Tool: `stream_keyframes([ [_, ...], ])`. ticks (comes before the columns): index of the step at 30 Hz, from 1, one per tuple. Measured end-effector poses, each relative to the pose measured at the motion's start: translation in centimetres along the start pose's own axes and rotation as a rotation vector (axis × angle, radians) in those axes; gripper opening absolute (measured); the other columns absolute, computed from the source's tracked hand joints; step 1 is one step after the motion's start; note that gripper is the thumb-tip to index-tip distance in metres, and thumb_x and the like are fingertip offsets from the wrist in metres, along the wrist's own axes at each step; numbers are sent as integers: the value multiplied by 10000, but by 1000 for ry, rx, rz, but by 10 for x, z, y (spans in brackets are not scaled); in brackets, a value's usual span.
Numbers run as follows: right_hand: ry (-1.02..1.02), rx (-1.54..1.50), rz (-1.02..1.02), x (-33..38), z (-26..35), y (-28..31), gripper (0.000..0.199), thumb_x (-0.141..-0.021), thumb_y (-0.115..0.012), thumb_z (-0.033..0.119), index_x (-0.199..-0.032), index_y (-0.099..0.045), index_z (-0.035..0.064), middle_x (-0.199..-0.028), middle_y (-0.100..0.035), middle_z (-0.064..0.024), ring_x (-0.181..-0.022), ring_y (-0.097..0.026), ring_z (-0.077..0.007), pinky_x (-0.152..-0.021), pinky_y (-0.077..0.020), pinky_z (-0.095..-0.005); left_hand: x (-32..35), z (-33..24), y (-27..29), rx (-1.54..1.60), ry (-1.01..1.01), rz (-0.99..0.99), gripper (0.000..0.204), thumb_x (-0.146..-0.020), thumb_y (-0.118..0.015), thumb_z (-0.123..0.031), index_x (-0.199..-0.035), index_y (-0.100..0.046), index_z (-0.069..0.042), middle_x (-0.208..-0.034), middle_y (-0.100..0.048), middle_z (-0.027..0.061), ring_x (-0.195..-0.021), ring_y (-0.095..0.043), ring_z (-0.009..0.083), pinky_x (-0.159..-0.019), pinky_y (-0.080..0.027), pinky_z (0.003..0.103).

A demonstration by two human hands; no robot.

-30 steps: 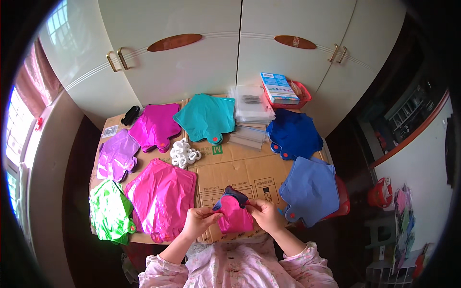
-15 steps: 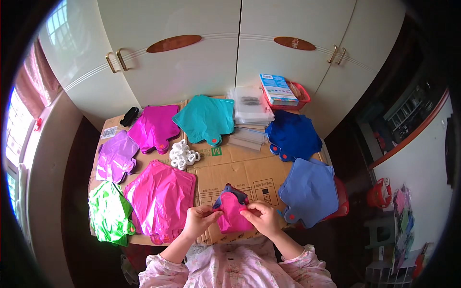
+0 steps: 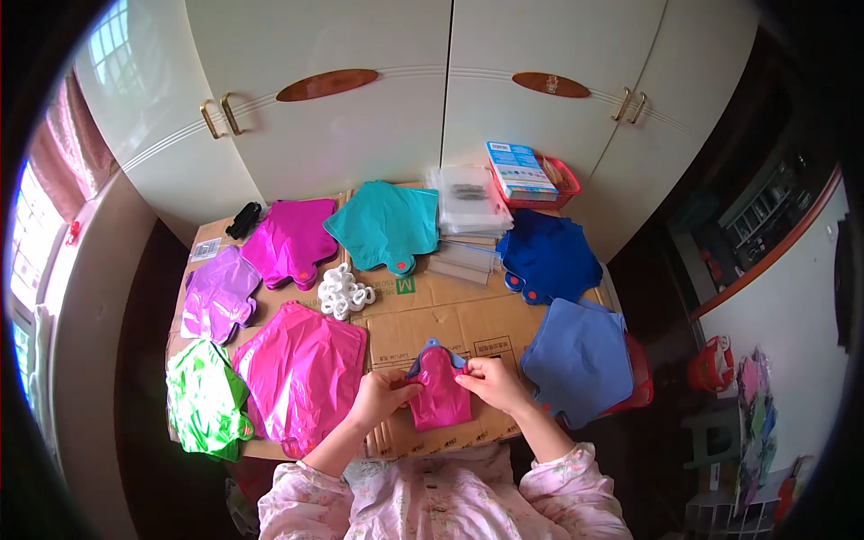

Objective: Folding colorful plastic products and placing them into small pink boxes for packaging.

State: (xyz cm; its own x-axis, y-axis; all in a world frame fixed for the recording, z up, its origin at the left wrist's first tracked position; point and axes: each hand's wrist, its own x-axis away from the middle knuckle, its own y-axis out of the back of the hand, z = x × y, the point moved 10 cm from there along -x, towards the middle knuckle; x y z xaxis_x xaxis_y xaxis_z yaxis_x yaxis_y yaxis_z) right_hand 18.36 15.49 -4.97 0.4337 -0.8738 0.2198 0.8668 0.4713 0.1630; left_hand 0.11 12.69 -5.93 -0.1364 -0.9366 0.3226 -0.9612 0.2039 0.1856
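A pink pouch (image 3: pixel 440 394) is gripped by both hands (image 3: pixel 382 396) (image 3: pixel 490 382) at the tabletop's (image 3: pixel 450 315) near edge; its blue neck should be kept steady.

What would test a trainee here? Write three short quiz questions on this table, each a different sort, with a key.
1. True or false: both hands grip the small pink pouch.
2. Which pile lies nearest the left hand? A green B big pink C teal
3. Fill in: the white rings sit on the ___ surface.

Key: 1 true; 2 B, the big pink pile; 3 cardboard.
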Motion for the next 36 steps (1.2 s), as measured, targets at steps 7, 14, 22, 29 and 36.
stream_keyframes([
  [7, -128, -131, 115, -19, -10, -4, 89, -883, -631, 88, -830, -661, 23, -706, -609, 29, -596, -494, -30, -544, -395, -195, -10, -12, 13, 2, 83, -22, 206, -854, -685, -149, -983, -692, 11, -764, -655, -4, -617, -560, 39, -568, -497, 203],
  [14, -104, -119, 154, -24, -18, -7, 125, -891, -618, 116, -797, -641, 36, -679, -579, 50, -571, -472, -21, -515, -383, -202, -19, 3, 18, -85, 66, 39, 213, -814, -700, -154, -958, -705, 3, -711, -664, 23, -607, -578, 53, -573, -497, 225],
  [22, -123, 156, 146, -31, -13, -1, 135, -875, -641, 114, -781, -619, 20, -675, -582, 20, -593, -500, -43, -542, -405, -207, -13, -35, 20, -363, -173, -93, 256, -755, -714, -154, -971, -696, -17, -744, -688, 129, -651, -671, 175, -640, -533, 295],
  [29, -63, 37, 154, -35, -17, 0, 75, -873, -644, 89, -866, -630, 15, -721, -588, 13, -654, -530, -47, -586, -438, -210, -19, -21, 19, -241, -63, -19, 238, -781, -719, -159, -973, -696, -20, -711, -676, 70, -589, -612, 99, -574, -505, 253],
  [36, 98, 123, -25, -31, 23, 11, 276, -807, -731, 155, -1033, -640, 27, -957, -601, -49, -764, -577, -110, -731, -489, -248, -22, -21, 21, -130, -62, -57, 245, -813, -708, -151, -1008, -672, -8, -715, -657, 13, -594, -583, 56, -543, -484, 223],
])
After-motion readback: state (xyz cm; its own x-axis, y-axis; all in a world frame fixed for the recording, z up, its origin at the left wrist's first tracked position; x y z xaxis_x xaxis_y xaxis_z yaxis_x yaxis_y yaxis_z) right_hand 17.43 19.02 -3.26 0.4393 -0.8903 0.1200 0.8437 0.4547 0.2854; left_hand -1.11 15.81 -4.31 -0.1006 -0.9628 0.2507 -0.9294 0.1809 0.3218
